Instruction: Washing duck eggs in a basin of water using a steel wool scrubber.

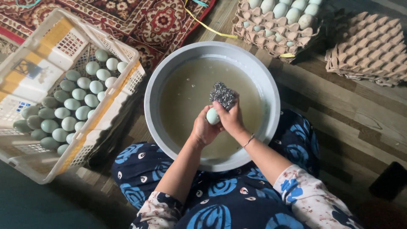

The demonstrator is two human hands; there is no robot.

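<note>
My left hand holds a pale green egg over a grey round basin filled with murky water. My right hand grips a silver steel-wool scrubber and presses it against the top of the egg. Both hands meet above the middle of the basin, just over the water. A thin bracelet sits on my right wrist.
A white plastic crate at the left holds several pale green eggs. Stacked cardboard egg trays with eggs stand at the back, and empty trays at the right. A patterned rug lies behind the basin on the wooden floor.
</note>
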